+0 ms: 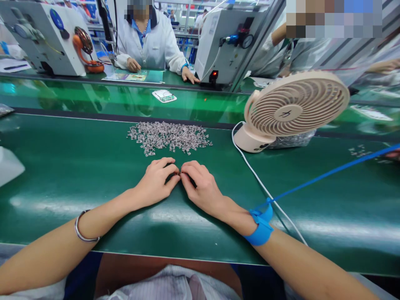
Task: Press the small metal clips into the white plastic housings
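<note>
On the green work surface [103, 166] lies a loose pile of small silvery metal parts [170, 136], just beyond my hands. My left hand [158, 180] is pinched, thumb against fingertips, and wears a metal bangle on its wrist. Fingertip to fingertip with it, my right hand [201, 183] is pinched too. A tiny bit of something shows between the two sets of fingertips, too small to name. Around my right wrist sits a blue strap [261, 225], its blue cord running off to the right.
A beige fan [289, 112] stands at the right, its white cable [259, 179] crossing the surface. On the green strip behind lies a white device with a circuit board [164, 96]. Across sits a person in a white coat [150, 41] between two machines. A white object [9, 166] is far left.
</note>
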The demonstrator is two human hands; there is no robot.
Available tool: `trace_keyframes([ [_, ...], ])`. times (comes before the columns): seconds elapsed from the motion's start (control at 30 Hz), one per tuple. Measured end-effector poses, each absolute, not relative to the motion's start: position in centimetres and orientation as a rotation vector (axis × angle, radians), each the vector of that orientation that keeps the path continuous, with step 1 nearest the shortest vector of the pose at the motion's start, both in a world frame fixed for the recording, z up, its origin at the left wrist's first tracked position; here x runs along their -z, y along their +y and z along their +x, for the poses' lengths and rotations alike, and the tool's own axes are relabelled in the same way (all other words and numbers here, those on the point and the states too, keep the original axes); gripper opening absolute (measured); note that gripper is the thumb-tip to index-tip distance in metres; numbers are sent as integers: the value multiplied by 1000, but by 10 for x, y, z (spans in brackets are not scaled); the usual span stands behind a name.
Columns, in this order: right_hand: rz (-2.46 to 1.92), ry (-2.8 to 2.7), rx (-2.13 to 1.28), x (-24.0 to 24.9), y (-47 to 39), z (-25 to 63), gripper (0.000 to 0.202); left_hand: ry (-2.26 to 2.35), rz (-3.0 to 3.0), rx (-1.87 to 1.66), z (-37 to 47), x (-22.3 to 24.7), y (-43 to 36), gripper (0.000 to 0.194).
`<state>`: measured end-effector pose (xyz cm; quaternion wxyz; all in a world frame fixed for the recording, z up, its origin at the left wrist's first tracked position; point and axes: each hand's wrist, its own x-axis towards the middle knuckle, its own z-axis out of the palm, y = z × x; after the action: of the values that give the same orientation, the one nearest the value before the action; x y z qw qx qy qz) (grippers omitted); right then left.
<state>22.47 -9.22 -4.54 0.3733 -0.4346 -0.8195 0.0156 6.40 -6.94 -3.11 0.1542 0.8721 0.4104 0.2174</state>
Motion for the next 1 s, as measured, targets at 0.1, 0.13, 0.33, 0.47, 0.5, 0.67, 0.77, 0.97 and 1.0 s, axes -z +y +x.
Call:
trace_keyframes([
  [0.1, -1104, -2097, -38, 46, -92, 225, 16, 1176, 2506, -610, 64, 33, -69, 18],
  [0.13, -1099, -2098, -34, 46, -92, 224, 17, 1175, 2514, -604, 64, 33, -69, 19],
  [0.33, -1072, -2132, 44, 46, -93, 224, 19, 1153, 2558, -563, 62, 35, -68, 21],
  [0.47, -1049, -2143, 88, 44, -95, 224, 19, 1159, 2559, -561, 63, 34, -68, 21],
  [0.5, -1047, -2143, 88, 44, -95, 224, 19, 1159, 2558, -565, 63, 34, -69, 21],
  [0.67, -1050, -2124, 53, 44, -93, 224, 17, 1148, 2554, -575, 63, 35, -69, 22],
  [0.77, -1046, -2121, 33, 44, -93, 224, 17, 1152, 2555, -580, 63, 34, -68, 23],
  [0.97, -1029, -2120, 8, 47, -92, 225, 19, 1145, 2544, -595, 64, 33, -69, 21],
  [1.0, -1019, -2120, 10, 47, -92, 225, 18, 1146, 2543, -597, 64, 33, -69, 20],
])
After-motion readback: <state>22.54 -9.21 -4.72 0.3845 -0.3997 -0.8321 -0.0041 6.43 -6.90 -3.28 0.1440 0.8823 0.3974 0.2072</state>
